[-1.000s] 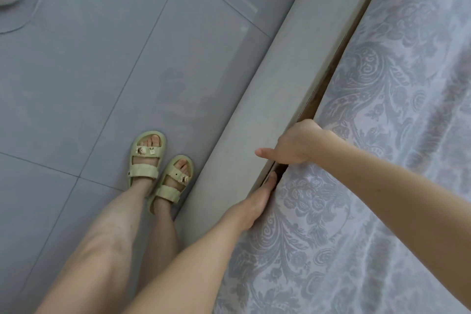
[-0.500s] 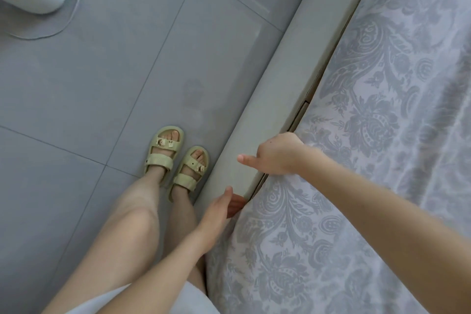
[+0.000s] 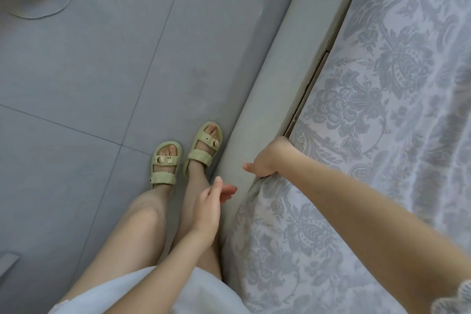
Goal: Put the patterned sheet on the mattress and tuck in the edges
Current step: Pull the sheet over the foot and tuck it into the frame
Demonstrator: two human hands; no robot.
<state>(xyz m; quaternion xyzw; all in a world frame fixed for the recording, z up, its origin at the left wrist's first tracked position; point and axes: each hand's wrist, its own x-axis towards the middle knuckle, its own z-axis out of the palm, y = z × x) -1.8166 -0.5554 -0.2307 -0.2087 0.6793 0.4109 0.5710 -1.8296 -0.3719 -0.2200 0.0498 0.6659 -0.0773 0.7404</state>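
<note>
Right hand (image 3: 270, 158): fingers curled over the edge of the grey-and-white damask-patterned sheet (image 3: 382, 109), at the gap beside the pale grey padded bed rail (image 3: 267, 79); thumb sticks out. Left hand (image 3: 210, 204): relaxed, empty, just left of the rail. Sheet spreads rightward from both hands.

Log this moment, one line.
stage: tucking edge | right hand: at patterned sheet edge, fingers hidden in gap by bed frame | left hand: fingers relaxed, holding nothing
</note>
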